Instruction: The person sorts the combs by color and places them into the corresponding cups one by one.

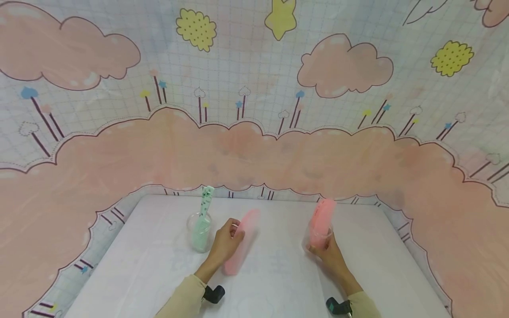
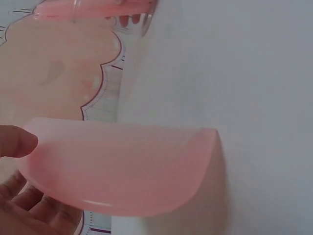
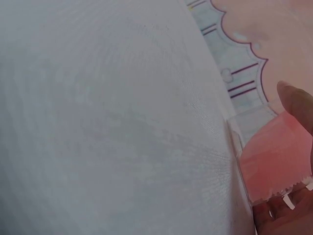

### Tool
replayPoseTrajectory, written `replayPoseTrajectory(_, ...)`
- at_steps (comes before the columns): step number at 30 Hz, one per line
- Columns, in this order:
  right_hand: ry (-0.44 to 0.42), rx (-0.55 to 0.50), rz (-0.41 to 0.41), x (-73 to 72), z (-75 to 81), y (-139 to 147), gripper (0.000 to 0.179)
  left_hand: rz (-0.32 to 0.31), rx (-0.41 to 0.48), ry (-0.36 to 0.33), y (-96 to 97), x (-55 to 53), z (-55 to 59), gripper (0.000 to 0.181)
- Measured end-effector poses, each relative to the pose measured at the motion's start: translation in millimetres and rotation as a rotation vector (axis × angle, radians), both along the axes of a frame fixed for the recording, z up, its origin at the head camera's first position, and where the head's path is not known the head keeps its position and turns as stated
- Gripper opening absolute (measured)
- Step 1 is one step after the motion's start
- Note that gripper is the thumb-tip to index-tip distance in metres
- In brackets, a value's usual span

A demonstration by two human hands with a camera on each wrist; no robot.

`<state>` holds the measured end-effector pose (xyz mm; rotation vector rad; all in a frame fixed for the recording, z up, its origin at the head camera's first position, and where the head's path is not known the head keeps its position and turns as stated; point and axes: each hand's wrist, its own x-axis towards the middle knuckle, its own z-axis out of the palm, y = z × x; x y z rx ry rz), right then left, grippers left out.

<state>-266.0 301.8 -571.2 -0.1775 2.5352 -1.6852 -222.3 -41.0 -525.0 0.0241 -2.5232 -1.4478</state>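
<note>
My left hand (image 1: 227,240) pinches a long, flat, translucent pink strip (image 1: 234,260) near its middle. In the left wrist view the thumb lies over the strip (image 2: 122,166) and several fingers lie beneath; the lower end shows one straight and one rounded edge. On the right, my right hand (image 1: 328,251) grips a clear plastic cup (image 1: 328,234) with its thumb and fingers around the lower part. A pink piece (image 1: 324,212) stands in that cup, its top above the rim. Its kind is unclear. The right wrist view shows the pink piece (image 3: 274,156) through the cup wall.
A second clear cup (image 1: 191,221) lies left of my left hand, with a mint-green piece (image 1: 201,234) whose dark-spotted end sticks out. Both stand on a white table (image 1: 278,282). A cloud-patterned cloth (image 1: 254,154) hangs behind. Black wrist devices (image 1: 214,294) sit near both sleeves.
</note>
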Motion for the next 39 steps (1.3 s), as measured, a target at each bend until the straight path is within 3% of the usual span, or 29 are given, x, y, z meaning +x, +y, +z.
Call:
replayPoseTrajectory(11,0.013,0.003,0.009,-0.6,0.7,0.5,0.098,0.015,0.059,0.080,6.9,6.5,23.6,0.011)
replayPoseTrajectory(21,0.013,-0.009,0.004,-2.3,-1.4,0.3,0.097,-0.014,0.143,0.128,18.5,11.1,47.0,0.012)
replayPoseTrajectory(39,0.010,0.010,0.002,-3.1,-0.6,0.8,0.099,-0.121,0.235,0.252,53.1,-2.5,85.0,0.010)
